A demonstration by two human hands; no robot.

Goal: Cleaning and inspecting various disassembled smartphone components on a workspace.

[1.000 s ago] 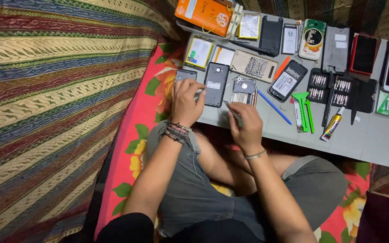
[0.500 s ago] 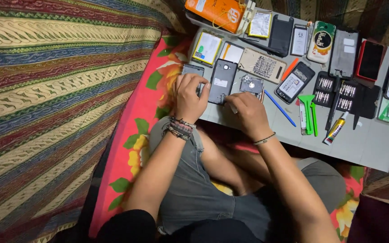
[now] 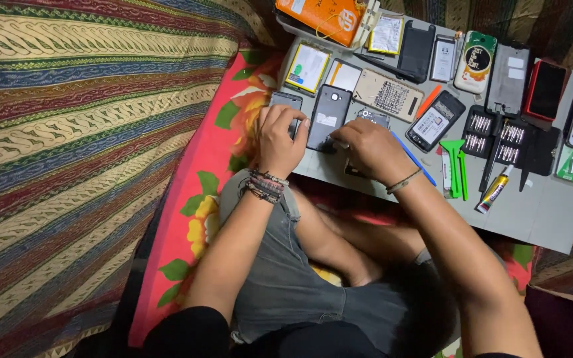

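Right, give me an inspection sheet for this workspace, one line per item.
Surface: grey board, crowded along its far edge.
Job's things: dark phone back cover, face down, between both hands; small dark device under the left hand.
Clutter: screwdriver bit sets, green pry tools, glue tube, blue stylus, orange box, several phones and cases.
Grippers: left hand on the small device; right hand pinching a thin tool, tip unclear.
Cables: nothing seen.
Surroundings: striped cloth, red flowered mat.
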